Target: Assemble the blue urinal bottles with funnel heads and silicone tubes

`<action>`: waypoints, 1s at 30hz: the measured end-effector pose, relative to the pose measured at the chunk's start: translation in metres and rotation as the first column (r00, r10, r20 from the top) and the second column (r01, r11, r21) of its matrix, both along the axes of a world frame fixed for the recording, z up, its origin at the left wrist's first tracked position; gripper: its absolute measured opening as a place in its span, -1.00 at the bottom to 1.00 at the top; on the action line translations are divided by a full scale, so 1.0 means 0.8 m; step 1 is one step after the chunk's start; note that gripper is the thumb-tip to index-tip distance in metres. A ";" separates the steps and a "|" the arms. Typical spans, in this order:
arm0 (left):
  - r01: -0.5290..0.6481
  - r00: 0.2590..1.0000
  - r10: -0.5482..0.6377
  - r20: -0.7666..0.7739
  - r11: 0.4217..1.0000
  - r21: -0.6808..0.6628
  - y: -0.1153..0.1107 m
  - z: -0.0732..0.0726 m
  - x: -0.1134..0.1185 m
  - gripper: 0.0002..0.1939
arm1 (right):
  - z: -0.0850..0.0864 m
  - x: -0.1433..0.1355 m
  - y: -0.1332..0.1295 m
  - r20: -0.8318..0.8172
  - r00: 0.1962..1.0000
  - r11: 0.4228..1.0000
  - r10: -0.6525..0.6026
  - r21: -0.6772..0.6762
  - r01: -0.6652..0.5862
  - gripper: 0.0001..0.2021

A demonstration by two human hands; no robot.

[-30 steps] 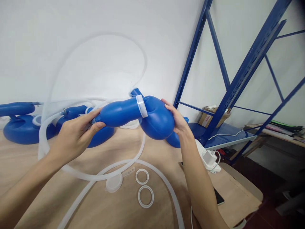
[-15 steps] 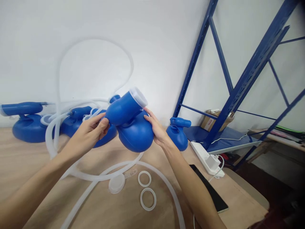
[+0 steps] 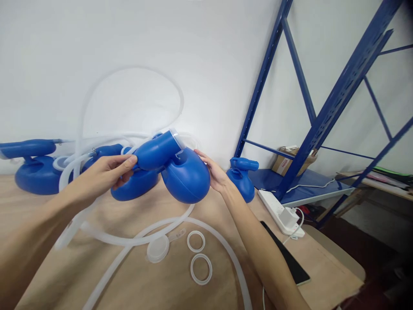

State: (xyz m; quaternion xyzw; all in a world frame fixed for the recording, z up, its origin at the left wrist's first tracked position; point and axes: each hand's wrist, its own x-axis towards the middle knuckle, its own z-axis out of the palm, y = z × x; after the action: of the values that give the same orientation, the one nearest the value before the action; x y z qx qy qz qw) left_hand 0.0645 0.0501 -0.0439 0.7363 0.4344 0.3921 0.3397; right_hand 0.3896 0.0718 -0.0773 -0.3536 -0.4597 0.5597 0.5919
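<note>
The left hand (image 3: 112,172) is pinching one end of the blue wide-necked bottle (image 3: 187,176) above the table (image 3: 174,284), the right hand (image 3: 214,172) cupping its belly; a loose grip (smooth plastic) or snagging translucent tube (image 3: 137,241) could be causing a drop

Left fingers (image 3: 129,162) pinched, right fingers (image 3: 205,159) cupped

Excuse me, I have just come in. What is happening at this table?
Someone is holding a blue container above the table. The left grip is at the back end of its spout, the right grip on its rounded side. Two white rings and a cloudy cap lie on the table, near pale tubing.
</note>
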 end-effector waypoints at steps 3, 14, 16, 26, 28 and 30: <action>0.028 0.998 -0.029 -0.051 0.999 -0.019 -0.005 -0.004 0.004 -0.43 | -0.003 -0.002 -0.001 -0.025 0.999 0.999 0.035 -0.022 -0.036 -0.60; 0.134 0.973 -0.151 -0.174 0.986 -0.103 -0.018 -0.015 0.018 -0.23 | -0.019 0.002 0.004 0.261 0.964 0.998 -0.046 -0.026 0.054 -0.14; 0.168 0.970 -0.187 -0.155 0.977 -0.129 -0.013 -0.014 0.020 -0.21 | -0.019 0.002 0.005 0.237 0.969 0.997 -0.070 0.002 0.071 -0.15; -0.043 0.921 0.166 -0.353 0.943 0.330 -0.007 -0.021 0.028 -0.17 | -0.029 0.011 0.021 0.129 0.986 0.991 -0.107 -0.062 0.116 -0.19; -0.083 0.890 0.266 -0.371 0.893 0.442 -0.009 -0.023 0.029 -0.11 | -0.030 0.013 0.023 0.066 0.992 0.992 -0.103 -0.069 0.108 -0.26; -0.091 0.847 0.364 -0.388 0.817 0.569 -0.012 -0.025 0.030 -0.10 | -0.030 0.017 0.026 -0.001 0.996 0.993 -0.091 -0.078 0.090 -0.43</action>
State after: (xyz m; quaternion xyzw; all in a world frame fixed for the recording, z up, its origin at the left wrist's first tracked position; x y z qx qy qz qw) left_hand 0.0887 0.0403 -0.0642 0.8149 0.4668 0.3404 -0.0467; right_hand 0.4035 0.0925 -0.1010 -0.3956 -0.4195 0.5508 0.6035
